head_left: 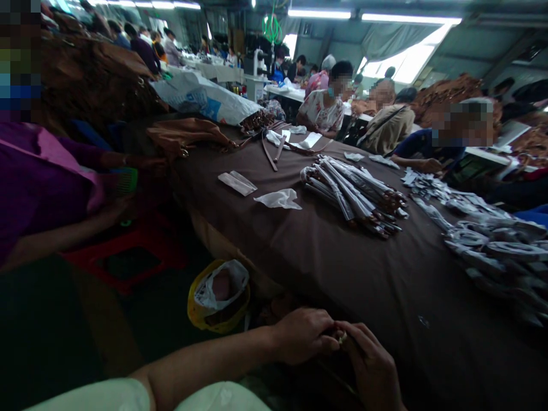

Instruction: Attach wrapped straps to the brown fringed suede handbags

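Observation:
At the near edge of the table, my left hand (303,335) and my right hand (371,358) meet, both with closed fingers. Pinched between their fingertips is a small gold-coloured metal fitting (341,337), with a bit of brown beside it. Its exact kind is too small and dark to make out. Some brown material (278,307) shows dimly behind my left hand; whether it joins the fitting I cannot tell.
The brown-covered table (265,245) bears wrapped straps (349,191), more wrapped bundles (505,245), white wrappers (279,198) and a brown leather bag (192,134). A lined yellow basket (219,297) and red stool (128,251) stand left. Co-workers sit around, one in purple (47,177).

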`<state>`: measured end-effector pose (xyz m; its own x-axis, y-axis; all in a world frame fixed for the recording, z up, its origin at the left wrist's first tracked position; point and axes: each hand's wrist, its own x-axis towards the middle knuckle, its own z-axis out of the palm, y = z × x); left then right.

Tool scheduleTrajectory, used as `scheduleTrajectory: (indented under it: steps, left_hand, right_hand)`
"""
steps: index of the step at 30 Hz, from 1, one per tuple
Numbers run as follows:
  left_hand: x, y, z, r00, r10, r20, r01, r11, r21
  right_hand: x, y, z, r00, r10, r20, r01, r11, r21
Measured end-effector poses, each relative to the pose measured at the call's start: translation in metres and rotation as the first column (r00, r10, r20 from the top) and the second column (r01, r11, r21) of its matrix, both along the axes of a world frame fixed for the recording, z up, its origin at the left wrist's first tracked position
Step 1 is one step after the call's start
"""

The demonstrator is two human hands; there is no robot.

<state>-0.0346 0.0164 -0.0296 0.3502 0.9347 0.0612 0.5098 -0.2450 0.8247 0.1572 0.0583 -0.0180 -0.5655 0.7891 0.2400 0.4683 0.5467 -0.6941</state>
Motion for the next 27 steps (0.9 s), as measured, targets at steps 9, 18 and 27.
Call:
scheduleTrajectory:
  steps: [9,18,27]
  left_hand:
    - [0.002,0.0,-0.008,0.996,0.068,0.065,-0.06,0.991,-0.122]
    - [-0.008,0.006,-0.009,0.987,-0.034,0.159,0.044,0.997,-0.058]
    - [0.005,0.022,-0.048,0.993,-0.113,0.031,0.112,0.993,0.045]
  right_hand:
    - [-0.003,0.008,0.0,0.994,0.047,0.101,-0.064,0.982,0.178]
    - [-0.004,0.047,0.045,0.902,0.206,0.379,-0.234,0.972,0.028]
    - [-0.1,0.212,0.07,0.736,-0.289,0.612,0.122,0.946,0.3]
